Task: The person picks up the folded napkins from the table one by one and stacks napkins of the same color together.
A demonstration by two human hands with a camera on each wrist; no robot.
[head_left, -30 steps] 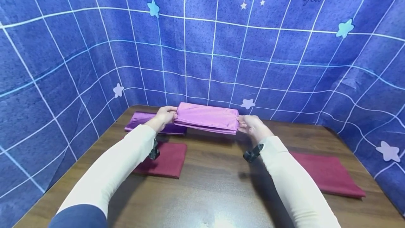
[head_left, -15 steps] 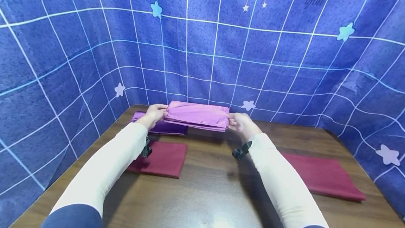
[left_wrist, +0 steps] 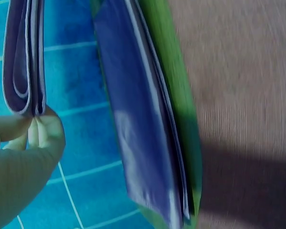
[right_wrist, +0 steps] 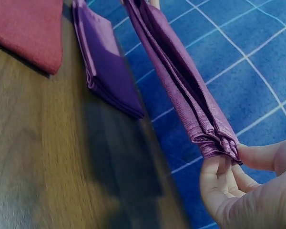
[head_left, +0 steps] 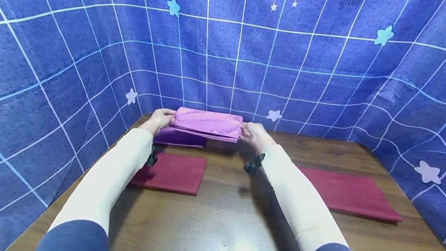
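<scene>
A folded pink-purple cloth [head_left: 207, 123] is held up above the back of the table, stretched level between both hands. My left hand [head_left: 160, 120] pinches its left end, thumb and fingers at the folded edge. At the opposite end my right hand [head_left: 256, 134] pinches the layered corner, which the right wrist view shows as several stacked folds [right_wrist: 214, 143]. Beneath and just behind the left end lies a folded dark purple cloth [head_left: 181, 138], partly covered by the held one in the head view. The left wrist view shows this lower cloth [left_wrist: 138, 114] lying apart from the held one.
A folded dark red cloth [head_left: 170, 173] lies on the wooden table [head_left: 223, 204] in front of the purple one. Another dark red cloth [head_left: 355, 193] lies at the right, partly behind the right sleeve. A blue gridded curtain [head_left: 223, 49] hangs along the back and left.
Both hands have carried the pink-purple cloth leftward, so that it now overlaps more of the dark purple cloth in the head view. The cloths on the table have stayed put.
</scene>
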